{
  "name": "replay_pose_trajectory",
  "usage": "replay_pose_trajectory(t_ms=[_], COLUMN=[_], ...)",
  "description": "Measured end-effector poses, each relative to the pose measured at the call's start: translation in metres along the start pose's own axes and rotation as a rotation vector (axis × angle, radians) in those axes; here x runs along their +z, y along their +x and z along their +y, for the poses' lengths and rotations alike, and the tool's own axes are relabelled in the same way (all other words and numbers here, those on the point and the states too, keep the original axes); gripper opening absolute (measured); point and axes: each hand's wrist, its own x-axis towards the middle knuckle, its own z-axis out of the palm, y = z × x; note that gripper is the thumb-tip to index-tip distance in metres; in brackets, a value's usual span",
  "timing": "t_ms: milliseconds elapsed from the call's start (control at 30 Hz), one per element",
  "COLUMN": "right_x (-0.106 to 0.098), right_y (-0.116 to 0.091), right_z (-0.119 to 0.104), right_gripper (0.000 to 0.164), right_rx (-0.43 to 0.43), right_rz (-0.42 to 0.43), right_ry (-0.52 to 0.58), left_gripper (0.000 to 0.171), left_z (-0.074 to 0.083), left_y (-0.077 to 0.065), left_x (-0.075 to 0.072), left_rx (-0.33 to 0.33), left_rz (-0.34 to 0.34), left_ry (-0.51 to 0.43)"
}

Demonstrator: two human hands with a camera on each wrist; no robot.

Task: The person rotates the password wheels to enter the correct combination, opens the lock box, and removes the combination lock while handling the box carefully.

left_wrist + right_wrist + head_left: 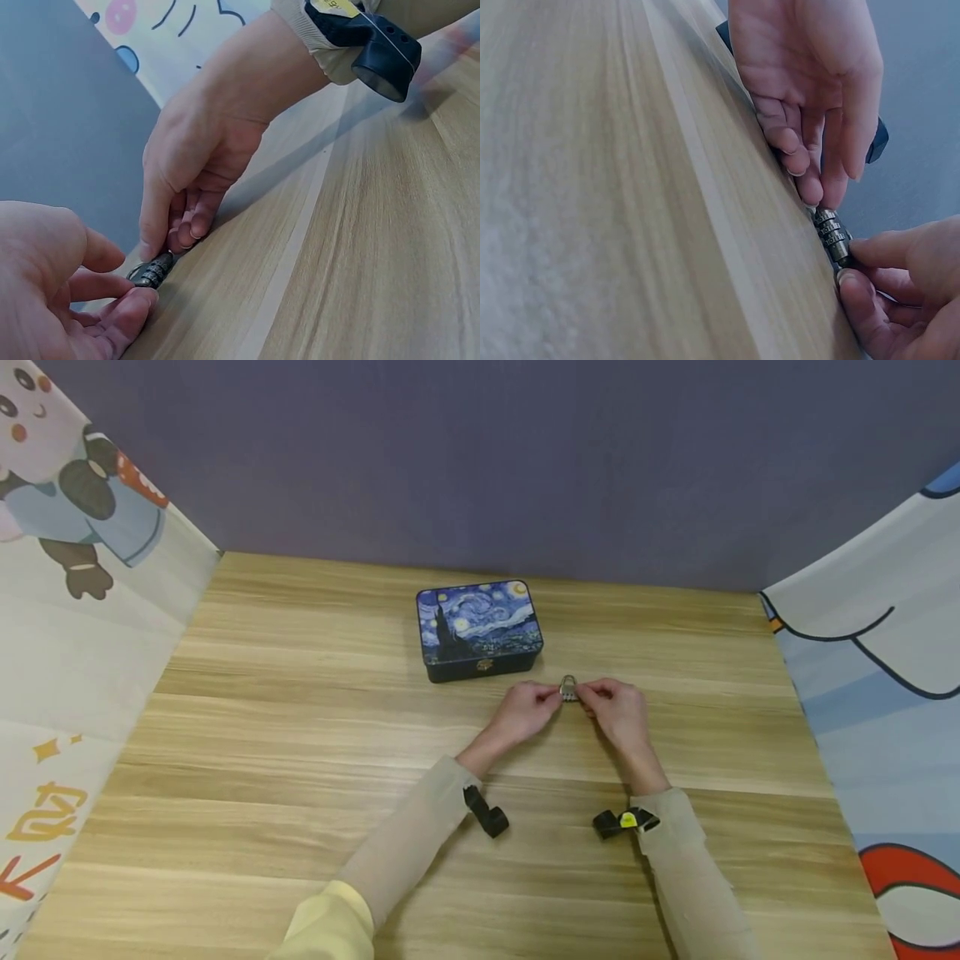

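Observation:
A small metal combination padlock [568, 692] lies low over the table, its shackle pointing toward the box. My left hand [527, 712] pinches its left end between thumb and finger. On the opposite end, my right hand [617, 710] grips it with thumb and forefinger. The number dials of the padlock [830, 231] show between the two hands in the right wrist view. In the left wrist view the padlock [154, 271] is partly covered by fingertips. Just beyond the left hand sits a dark tin box [480, 625] with a starry-night picture on its lid and a clasp [484, 665] in front.
Under everything is a wood-grain table [300, 752]. A dark blue-grey wall [480, 460] rises behind it, with printed cartoon panels on the left [90, 635] and right [877, 693]. Both sleeves carry black wrist cameras.

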Motion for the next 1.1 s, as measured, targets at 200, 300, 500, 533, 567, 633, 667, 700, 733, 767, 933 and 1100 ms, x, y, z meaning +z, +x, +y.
replay_pose_trajectory(t_ms=[200,300,500,533,567,633,667,700,733,767,933,1100], right_x=[0.0011,0.0014,0.0007,0.0008,0.0008,0.0012,0.0015,0.0017,0.0019,0.0020,0.0027,0.0040], right_y=[0.0014,0.0019,0.0019,0.0019,0.0019,0.0020,0.0018,0.0018,0.0019,0.0021,0.0028,0.0025], right_z=[0.0004,0.0006,0.0002,0.0000,-0.0001,-0.0001,-0.0003,-0.0004,-0.0004,-0.0005,-0.0010,-0.0010], right_gripper=[0.026,0.026,0.027,0.027,0.027,0.026,0.026,0.026,0.025,0.026,0.026,0.023], right_rx=[0.008,0.010,0.014,0.015,0.016,0.018,0.019,0.020,0.021,0.021,0.015,0.015], right_rz=[0.002,0.003,0.001,0.002,0.002,0.002,0.002,0.001,0.002,0.003,0.009,0.017], right_ry=[0.010,0.014,0.008,0.007,0.007,0.012,0.016,0.020,0.024,0.026,0.019,0.019], left_gripper=[0.029,0.029,0.029,0.028,0.028,0.028,0.028,0.029,0.029,0.029,0.030,0.030], left_z=[0.0002,0.0006,0.0009,0.0008,0.0009,0.0009,0.0006,0.0005,0.0001,0.0003,0.0003,0.0016], left_y=[-0.0014,-0.0022,-0.0019,-0.0016,-0.0017,-0.0015,-0.0014,-0.0014,-0.0010,-0.0013,-0.0010,-0.0022], left_x=[-0.0003,-0.0004,0.0004,0.0006,0.0008,0.0011,0.0012,0.0013,0.0014,0.0015,0.0014,0.0001], left_rx=[0.002,-0.004,-0.004,-0.004,-0.006,-0.007,-0.008,-0.009,-0.009,-0.011,-0.013,-0.011], left_rz=[0.002,0.002,0.004,0.005,0.006,0.007,0.006,0.005,0.005,0.004,0.007,0.004], left_ry=[0.001,0.008,0.020,0.020,0.019,0.020,0.019,0.022,0.023,0.024,0.036,0.044])
